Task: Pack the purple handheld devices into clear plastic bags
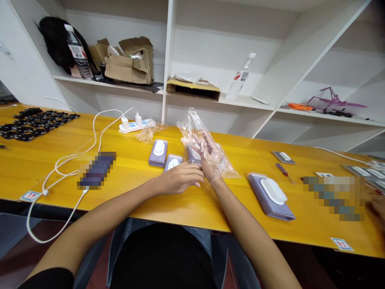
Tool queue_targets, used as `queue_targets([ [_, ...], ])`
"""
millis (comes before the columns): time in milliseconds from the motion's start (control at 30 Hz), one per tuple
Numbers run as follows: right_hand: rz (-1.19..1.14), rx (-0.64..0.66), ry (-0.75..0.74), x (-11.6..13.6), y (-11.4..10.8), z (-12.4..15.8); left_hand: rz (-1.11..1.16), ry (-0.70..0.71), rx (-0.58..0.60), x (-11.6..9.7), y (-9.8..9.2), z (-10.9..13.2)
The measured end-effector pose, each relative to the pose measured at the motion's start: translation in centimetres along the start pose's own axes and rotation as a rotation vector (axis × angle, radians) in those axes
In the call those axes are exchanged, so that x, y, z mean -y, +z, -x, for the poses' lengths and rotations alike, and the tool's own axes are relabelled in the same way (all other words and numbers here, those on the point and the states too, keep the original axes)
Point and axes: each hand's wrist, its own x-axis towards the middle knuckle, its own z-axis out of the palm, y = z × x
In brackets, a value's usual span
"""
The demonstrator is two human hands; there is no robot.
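My right hand is inside a clear plastic bag, its fingers spread apart and the film wrinkled around it. At the mouth of the bag, by my right wrist, my left hand has its fingers together, pinching the bag's edge. Behind the bag a purple-grey box-shaped device with a white top part shows partly through the film. Just left of it lies a second such device, partly covered by my left hand. A third device lies farther left.
A larger-looking purple-grey device lies to the right, near a screwdriver. Left are a blurred phone, white cables and a power strip. Shelves hold bottles and cardboard. Another person's hand is at the far right.
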Motion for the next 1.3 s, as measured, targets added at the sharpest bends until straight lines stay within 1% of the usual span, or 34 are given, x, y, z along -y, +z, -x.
queue_targets([
  [100, -0.145, 0.044, -0.02, 0.2, -0.4, -0.2, -0.019, 0.001, 0.002, -0.4, 0.3, 0.0],
  [200, -0.273, 0.16, 0.031, 0.1, -0.7, -0.5, -0.036, -0.04, -0.002, -0.5, 0.4, 0.1],
  [233, -0.295, 0.176, 0.05, 0.0, -0.7, -0.5, -0.045, -0.052, -0.005, -0.5, 0.4, 0.1],
  [333, -0.322, 0.136, 0.071, 0.0, -0.3, -0.2, -0.074, -0.082, -0.028, -0.2, 0.1, 0.2],
  [433, -0.331, 0.093, 0.094, 0.0, -0.1, 0.0, -0.108, -0.101, -0.107, 0.1, -0.3, 0.1],
  [533, -0.371, 0.101, 0.091, -0.2, -0.3, -0.1, -0.149, -0.103, -0.2, 0.4, -0.7, 0.0],
  [633, -0.386, 0.144, 0.062, -0.3, -0.6, -0.2, -0.181, -0.09, -0.261, 0.7, -1.0, 0.0],
  [700, -0.402, 0.15, 0.079, -0.2, -0.4, 0.0, -0.203, -0.097, -0.292, 0.8, -1.2, 0.0],
  [733, -0.402, 0.131, 0.1, -0.1, -0.3, 0.1, -0.21, -0.114, -0.304, 0.8, -1.2, 0.0],
  [833, -0.334, 0.028, 0.131, 0.1, -0.1, 0.8, -0.2, -0.219, -0.349, 0.6, -1.4, -0.1],
  [900, -0.271, -0.005, 0.12, 0.2, -0.1, 0.9, -0.189, -0.317, -0.433, 0.5, -1.5, -0.1],
  [1000, -0.26, 0.008, 0.109, 0.2, -0.3, 0.7, -0.151, -0.507, -0.633, 0.8, -1.7, -0.1],
  [1067, -0.301, 0.063, 0.115, 0.1, -0.3, 0.5, -0.077, -0.63, -0.739, 1.4, -2.0, 0.0],
  [1100, -0.324, 0.107, 0.122, 0.1, -0.2, 0.5, -0.032, -0.678, -0.768, 1.8, -2.2, 0.1],
  [1167, -0.345, 0.208, 0.142, -0.1, 0.0, 0.5, 0.064, -0.747, -0.765, 2.6, -2.6, 0.4],
  [1233, -0.313, 0.299, 0.148, -0.2, 0.2, 0.8, 0.159, -0.783, -0.712, 3.3, -2.9, 0.7],
  [1267, -0.284, 0.332, 0.144, -0.2, 0.3, 1.0, 0.204, -0.792, -0.684, 3.6, -3.0, 0.8],
  [1300, -0.25, 0.337, 0.134, -0.2, 0.4, 1.1, 0.24, -0.797, -0.658, 3.7, -3.0, 0.9],
])
